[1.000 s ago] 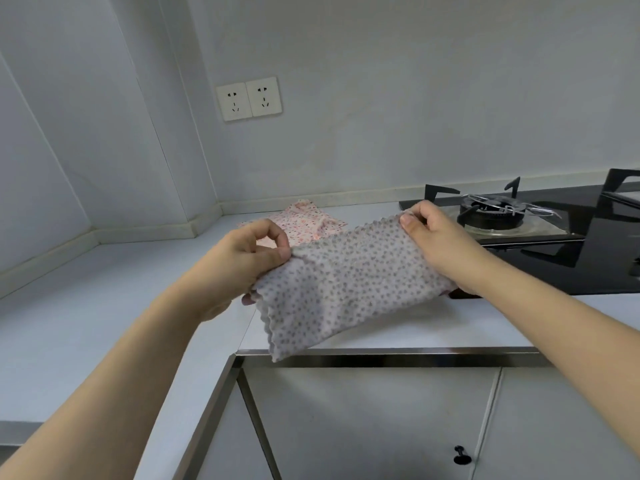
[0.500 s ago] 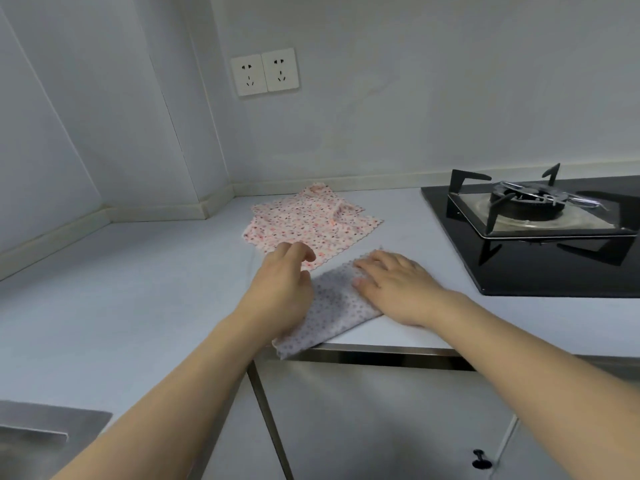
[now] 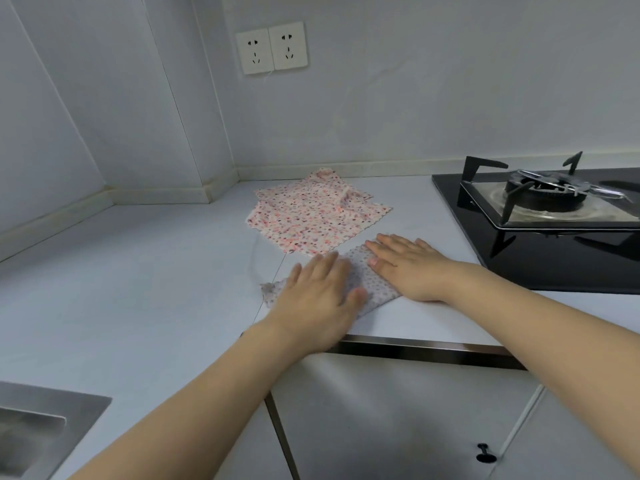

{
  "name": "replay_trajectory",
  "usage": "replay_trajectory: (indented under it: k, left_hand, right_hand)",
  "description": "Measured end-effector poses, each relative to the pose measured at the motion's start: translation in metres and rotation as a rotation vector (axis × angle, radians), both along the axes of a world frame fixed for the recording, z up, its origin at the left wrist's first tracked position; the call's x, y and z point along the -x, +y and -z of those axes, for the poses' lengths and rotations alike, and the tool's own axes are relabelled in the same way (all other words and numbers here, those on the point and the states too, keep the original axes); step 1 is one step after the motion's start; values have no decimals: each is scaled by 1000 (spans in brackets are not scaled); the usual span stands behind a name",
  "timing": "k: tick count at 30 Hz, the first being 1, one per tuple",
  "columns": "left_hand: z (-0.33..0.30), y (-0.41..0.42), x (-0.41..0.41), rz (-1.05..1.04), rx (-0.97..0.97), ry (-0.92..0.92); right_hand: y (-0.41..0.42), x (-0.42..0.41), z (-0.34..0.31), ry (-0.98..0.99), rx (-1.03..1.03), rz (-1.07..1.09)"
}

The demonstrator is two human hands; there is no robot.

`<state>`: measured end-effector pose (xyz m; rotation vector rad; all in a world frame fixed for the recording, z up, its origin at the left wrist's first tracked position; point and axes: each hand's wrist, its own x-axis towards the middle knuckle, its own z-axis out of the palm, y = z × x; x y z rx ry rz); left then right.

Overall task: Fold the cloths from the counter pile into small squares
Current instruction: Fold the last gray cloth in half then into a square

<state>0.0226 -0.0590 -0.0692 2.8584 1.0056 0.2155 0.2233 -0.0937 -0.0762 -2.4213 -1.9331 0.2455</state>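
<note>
Change since one second ago: you held the grey dotted cloth (image 3: 372,282) up in the air, stretched between both hands; now it lies folded on the counter (image 3: 138,289) under your palms.
Change since half a second ago: your left hand (image 3: 318,296) had its fingers curled at the cloth's far edge; now they lie out flat. Your right hand (image 3: 407,265) was already flat on the cloth and is flat now too.
Left hand: palm down on the near left part of the cloth, fingers straight and close together, pointing to the far right. It presses the cloth and grips nothing.
Right hand: palm down on the right part of the cloth, fingers straight and a little spread, pointing to the left. It also presses only.
Arms: both forearms reach from the near edge toward the middle, so your hands meet over the cloth, thumbs near each other.
Grey cloth: close to the near edge of the counter, above the cupboard door (image 3: 398,410); only a strip between your hands and a left corner show.
Pink cloths (image 3: 311,216): a loose flat pile just beyond the grey cloth, toward the wall.
Stove (image 3: 540,209): on the right, apart from your hands.
Sink (image 3: 41,427): near left corner.
Sockets (image 3: 272,48): on the far wall.
</note>
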Motion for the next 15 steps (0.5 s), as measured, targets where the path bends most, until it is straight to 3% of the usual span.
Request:
replay_trajectory:
  k: [6,11,13,15]
  left_hand:
    - [-3,17,16,-43,173,233]
    - [-10,36,36,-101,197,313]
    - [-10,43,42,-118,118,244]
    - [-8,49,46,-177,132,54]
  right_hand:
    - [-1,-14,-2,-7,27,-19]
    - [0,-21,-1,-8,26,-39]
    - [4,-28,-1,-7,42,-56]
    - [10,-37,-2,-21,56,-76]
